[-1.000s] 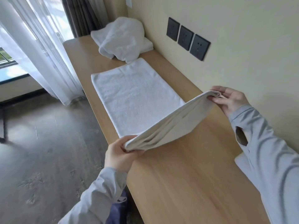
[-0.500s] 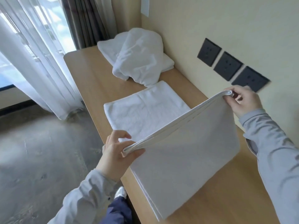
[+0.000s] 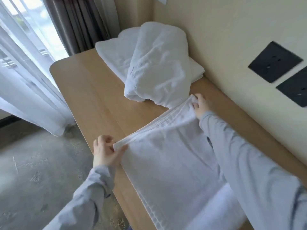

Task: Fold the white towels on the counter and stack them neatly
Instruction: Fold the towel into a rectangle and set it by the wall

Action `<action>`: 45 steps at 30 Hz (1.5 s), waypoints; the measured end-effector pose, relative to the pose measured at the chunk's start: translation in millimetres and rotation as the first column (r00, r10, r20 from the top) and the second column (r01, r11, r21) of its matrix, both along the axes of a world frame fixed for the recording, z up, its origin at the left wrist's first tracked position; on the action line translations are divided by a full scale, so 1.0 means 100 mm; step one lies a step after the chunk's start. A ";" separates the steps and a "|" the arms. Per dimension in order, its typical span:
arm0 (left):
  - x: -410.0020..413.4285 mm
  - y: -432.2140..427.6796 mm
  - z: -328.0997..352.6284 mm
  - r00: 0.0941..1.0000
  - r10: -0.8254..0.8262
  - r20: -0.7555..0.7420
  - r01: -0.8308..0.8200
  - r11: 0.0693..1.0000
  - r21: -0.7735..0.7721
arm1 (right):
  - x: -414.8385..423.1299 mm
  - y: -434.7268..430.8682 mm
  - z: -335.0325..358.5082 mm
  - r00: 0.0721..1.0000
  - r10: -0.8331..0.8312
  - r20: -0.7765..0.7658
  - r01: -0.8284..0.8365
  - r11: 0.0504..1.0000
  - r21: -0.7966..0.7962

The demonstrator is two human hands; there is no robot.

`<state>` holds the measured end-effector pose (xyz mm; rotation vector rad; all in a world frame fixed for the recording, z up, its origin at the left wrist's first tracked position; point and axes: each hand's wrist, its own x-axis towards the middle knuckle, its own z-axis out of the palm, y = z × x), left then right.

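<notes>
White terry cloth, the folded towel (image 3: 174, 163), lies flat on the wooden worktop (image 3: 93, 90), reaching from its front edge towards the wall edge. The left hand (image 3: 106, 151) pinches the towel's corner at the front edge, thumb on top. The right hand (image 3: 200, 105) grips the far corner near the wall, just beside a crumpled towel (image 3: 157, 63) heaped on a flat stack (image 3: 113, 52) at the far end.

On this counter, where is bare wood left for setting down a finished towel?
Bare counter runs along the curtain-side edge, left of the crumpled pile; another strip lies between the right sleeve and wall. Crowded where the right hand holds the folded towel close by the pile.
</notes>
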<state>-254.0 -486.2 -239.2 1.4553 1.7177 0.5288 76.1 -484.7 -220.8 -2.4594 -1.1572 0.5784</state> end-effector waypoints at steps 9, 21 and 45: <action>0.42 -0.12 -0.07 0.871 -0.284 -0.401 0.438 0.819 0.371 | -0.21 -0.28 -0.04 0.587 0.565 0.580 -0.752 0.645 0.133; 0.12 0.15 -0.04 0.932 -0.355 -0.068 0.362 0.909 0.208 | -0.09 0.04 0.29 0.597 0.597 0.536 -0.661 0.745 -0.095; 0.34 -0.37 -0.14 0.671 -0.461 -0.580 0.664 0.721 0.195 | -0.78 -0.68 -0.26 0.557 0.718 0.417 -0.696 0.678 -0.237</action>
